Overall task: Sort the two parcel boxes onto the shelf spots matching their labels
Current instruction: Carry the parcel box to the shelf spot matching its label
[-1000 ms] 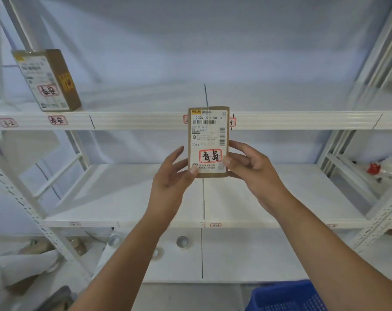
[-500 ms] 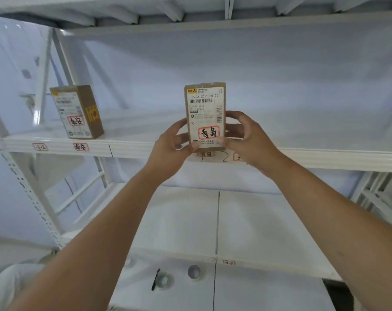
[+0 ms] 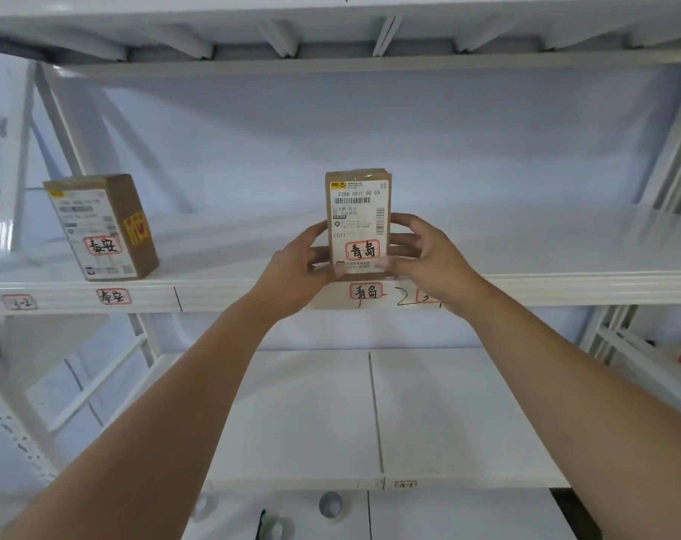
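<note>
Both of my hands are clamped on one small brown parcel box (image 3: 357, 224), which I hold upright with its white shipping label facing me. My left hand (image 3: 298, 267) grips the box's lower left edge; the thumb presses the front bottom corner and the fingers curl around the side toward the back. My right hand (image 3: 424, 253) mirrors it on the lower right edge, thumb tip on the front near the bottom and the fingers (image 3: 403, 240) wrapped behind, slightly spread. Neither hand has any gap from the cardboard.

The label carries a red-outlined tag with two handwritten characters. The box's bottom sits at the front lip of the middle shelf (image 3: 565, 282), directly above a shelf tag (image 3: 366, 292) bearing the same two characters. I cannot tell whether the base is resting on the shelf or just above it, because my hands hide it.

Well to the left on the same shelf stands a second brown box (image 3: 103, 226), upright and turned slightly, above its own matching shelf tag (image 3: 113, 296).

Below is a lower white shelf (image 3: 331, 422), and my bare forearms reach up from the bottom corners.

Compared with half a second ago, the box has come down from a higher position to the shelf edge, and the shelf tag that my hands partly covered is now readable. My grip is unchanged.
</note>
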The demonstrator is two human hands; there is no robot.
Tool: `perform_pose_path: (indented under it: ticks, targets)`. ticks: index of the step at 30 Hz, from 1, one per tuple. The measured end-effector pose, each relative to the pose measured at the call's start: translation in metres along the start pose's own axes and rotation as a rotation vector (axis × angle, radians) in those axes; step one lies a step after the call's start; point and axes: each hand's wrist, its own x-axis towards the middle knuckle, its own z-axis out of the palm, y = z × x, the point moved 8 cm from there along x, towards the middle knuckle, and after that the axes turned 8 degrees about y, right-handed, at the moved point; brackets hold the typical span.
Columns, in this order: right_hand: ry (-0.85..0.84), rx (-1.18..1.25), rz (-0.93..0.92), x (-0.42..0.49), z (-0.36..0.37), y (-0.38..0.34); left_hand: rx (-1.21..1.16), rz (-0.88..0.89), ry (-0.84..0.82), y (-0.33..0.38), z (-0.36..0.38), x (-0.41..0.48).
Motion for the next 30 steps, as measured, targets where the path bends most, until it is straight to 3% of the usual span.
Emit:
perform_pose_path:
  ticks: [30]
  targets:
    - [-0.048, -0.135, 0.134, 0.002, 0.004, 0.007, 0.149, 0.092, -0.092, -0.025, 0.01, 0.023]
